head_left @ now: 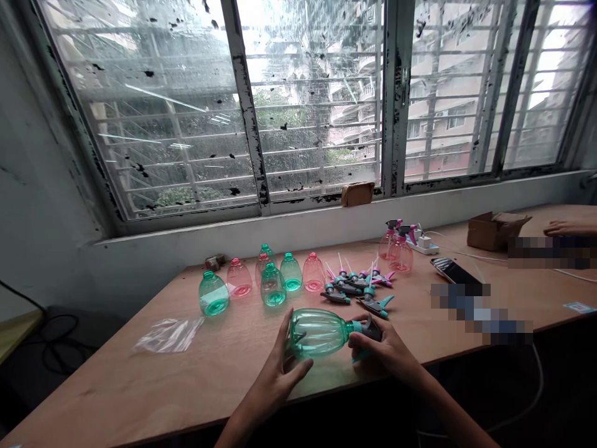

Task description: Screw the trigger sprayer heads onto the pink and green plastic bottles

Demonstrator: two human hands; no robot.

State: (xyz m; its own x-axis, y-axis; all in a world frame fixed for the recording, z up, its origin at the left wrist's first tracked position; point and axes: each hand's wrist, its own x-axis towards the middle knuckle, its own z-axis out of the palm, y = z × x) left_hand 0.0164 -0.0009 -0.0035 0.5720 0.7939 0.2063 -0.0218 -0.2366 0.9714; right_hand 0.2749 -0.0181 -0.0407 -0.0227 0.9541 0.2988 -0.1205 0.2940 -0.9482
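A clear green spray bottle (319, 333) lies sideways in the air between my hands, near the table's front edge. My left hand (285, 364) is wrapped round its base end. At the neck, my right hand (380, 345) grips the grey and teal spray head (366, 328), which sits on the bottle's mouth; how far it is screwed on cannot be seen. Just beyond lie several loose spray heads (354, 283), teal-grey and pink, with thin tubes sticking up. To their left stand several open bottles, among them a green bottle (273, 286) and a pink bottle (313, 272).
Two pink bottles with spray heads (401, 252) stand near a white power strip (424, 244). A plastic bag (168, 335) lies on the wooden table (116, 379). Rightward are a phone (454, 272), a cardboard box (497, 230) and another person's hand (566, 228). Windows run behind.
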